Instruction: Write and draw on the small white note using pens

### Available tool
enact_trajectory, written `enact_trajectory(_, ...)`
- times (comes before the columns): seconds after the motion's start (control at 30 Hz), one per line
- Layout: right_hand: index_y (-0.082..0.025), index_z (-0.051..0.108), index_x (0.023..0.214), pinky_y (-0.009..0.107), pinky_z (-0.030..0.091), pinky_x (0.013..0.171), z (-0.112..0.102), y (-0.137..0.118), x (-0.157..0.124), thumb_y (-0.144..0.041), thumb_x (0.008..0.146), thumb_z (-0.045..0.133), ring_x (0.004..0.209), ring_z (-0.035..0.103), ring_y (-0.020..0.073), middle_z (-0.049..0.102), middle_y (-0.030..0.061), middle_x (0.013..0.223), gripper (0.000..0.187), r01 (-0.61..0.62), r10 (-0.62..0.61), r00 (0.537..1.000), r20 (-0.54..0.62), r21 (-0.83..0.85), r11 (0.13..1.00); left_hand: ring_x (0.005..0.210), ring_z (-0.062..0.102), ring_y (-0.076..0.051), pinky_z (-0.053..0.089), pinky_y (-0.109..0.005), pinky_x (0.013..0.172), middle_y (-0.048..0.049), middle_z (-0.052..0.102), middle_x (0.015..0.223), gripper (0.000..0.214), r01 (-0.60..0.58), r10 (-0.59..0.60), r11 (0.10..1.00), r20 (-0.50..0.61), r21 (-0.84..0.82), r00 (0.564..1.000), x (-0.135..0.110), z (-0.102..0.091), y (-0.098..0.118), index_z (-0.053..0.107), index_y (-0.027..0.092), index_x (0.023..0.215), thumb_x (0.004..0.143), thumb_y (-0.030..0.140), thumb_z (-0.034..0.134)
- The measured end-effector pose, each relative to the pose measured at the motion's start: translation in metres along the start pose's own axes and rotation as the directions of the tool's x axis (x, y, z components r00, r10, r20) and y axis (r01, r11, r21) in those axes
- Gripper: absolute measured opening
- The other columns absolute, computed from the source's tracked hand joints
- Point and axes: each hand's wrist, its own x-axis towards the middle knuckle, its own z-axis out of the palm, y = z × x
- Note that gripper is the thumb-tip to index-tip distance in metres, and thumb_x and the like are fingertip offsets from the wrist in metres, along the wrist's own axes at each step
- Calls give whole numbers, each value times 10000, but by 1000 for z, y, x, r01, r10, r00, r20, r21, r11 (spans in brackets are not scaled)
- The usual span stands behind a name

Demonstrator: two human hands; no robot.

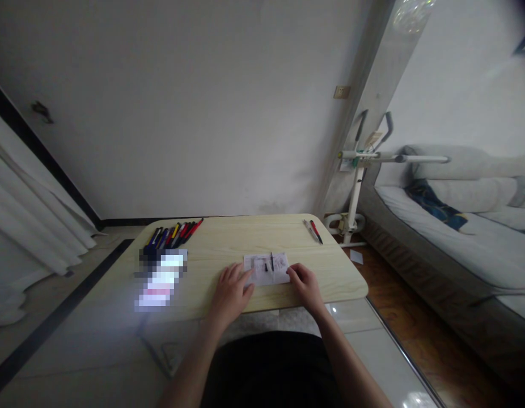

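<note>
A white sheet of paper (259, 279) with printed or drawn marks lies near the table's front edge, between my hands. Some small dark, thin pieces (266, 267) rest on it, too small to name surely; one looks like a slim black stick (271, 260). My left hand (232, 289) lies flat with its fingers apart, the fingertips at the paper's left edge. At the right edge is my right hand (305, 284), its thumb and fingers curled together in a pinch. Whatever sits between those fingertips is hidden.
Several pens and markers (173, 235) lie in a row at the table's (241, 235) back left. In front of them is a bright, pixelated screen (162, 280). Two pens (313, 232) lie at the back right. Beyond stand white exercise equipment (355, 198) and a sofa (449, 209).
</note>
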Motion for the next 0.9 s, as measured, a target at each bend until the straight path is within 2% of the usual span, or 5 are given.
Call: enact_trajectory(0.9,-161,548,646,223,336,505,-1,-1,-1,-353,769,450,529,460,127,498,-10,538,248,2,-2,1000,-9,-10,1000,1121,371,-234,246,-454,968,-66,474,1180,348,7,-7,1000,0,-11,1000,0,-2,2,505,264,1130,784,285,468)
